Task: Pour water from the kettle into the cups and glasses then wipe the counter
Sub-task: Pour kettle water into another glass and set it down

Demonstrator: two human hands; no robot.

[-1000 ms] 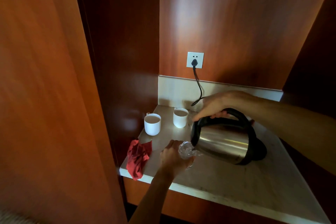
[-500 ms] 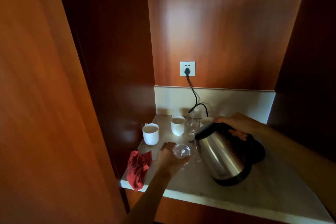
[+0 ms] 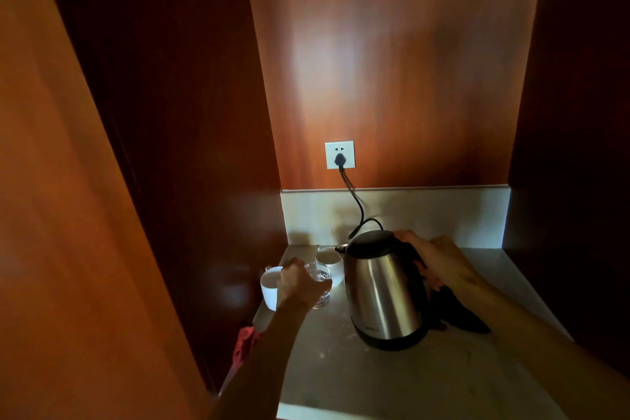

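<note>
A steel kettle [image 3: 385, 297] with a black lid stands upright on the pale stone counter [image 3: 392, 382]. My right hand [image 3: 439, 262] grips its black handle. My left hand [image 3: 300, 283] is wrapped around a clear glass [image 3: 322, 278] holding water, just left of the kettle. A white cup [image 3: 267, 286] sits at the far left, partly behind my hand. A second white cup [image 3: 329, 261] is behind the glass. A red cloth [image 3: 243, 344] lies at the counter's left edge, partly hidden by my forearm.
A black plug sits in a white wall socket [image 3: 339, 155], and its cord [image 3: 356, 204] runs down behind the kettle. The dark kettle base [image 3: 460, 315] is under my right wrist. Wooden panels close in the left, back and right sides.
The kettle went from tilted over the glass to standing upright on the counter. My left hand moved the glass back toward the cups. The camera shifted, showing more wall.
</note>
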